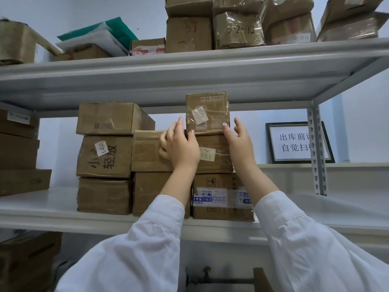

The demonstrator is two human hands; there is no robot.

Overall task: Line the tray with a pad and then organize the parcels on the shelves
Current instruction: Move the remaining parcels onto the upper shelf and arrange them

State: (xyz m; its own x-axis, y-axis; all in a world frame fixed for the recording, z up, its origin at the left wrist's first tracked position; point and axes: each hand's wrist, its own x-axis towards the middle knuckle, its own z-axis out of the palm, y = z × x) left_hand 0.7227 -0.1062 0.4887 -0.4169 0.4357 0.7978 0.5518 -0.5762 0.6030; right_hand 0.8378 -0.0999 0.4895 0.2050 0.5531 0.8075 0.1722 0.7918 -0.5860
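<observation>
Up on the middle shelf (63,199), both hands are at a small box (207,112) that sits upright on top of a stack of parcels. The left hand (181,146) has its fingers stretched up along the box's left edge with the thumb touching the lower front corner. The right hand (239,142) has its thumb on the lower right front corner and its fingers spread, relaxed, just off the right side. Both hands are loose with straight fingers, bracketing the box rather than clamping it. Under it lies a labelled box (221,165), and under that a box with blue-and-white tape (223,199). A wide box (147,152) sits just to the left, touching the left hand's knuckles. Further left stands a three-high stack (105,157). A framed sign (294,142) leans against the wall on the right. More parcels (189,34) crowd the upper shelf (189,60).
</observation>
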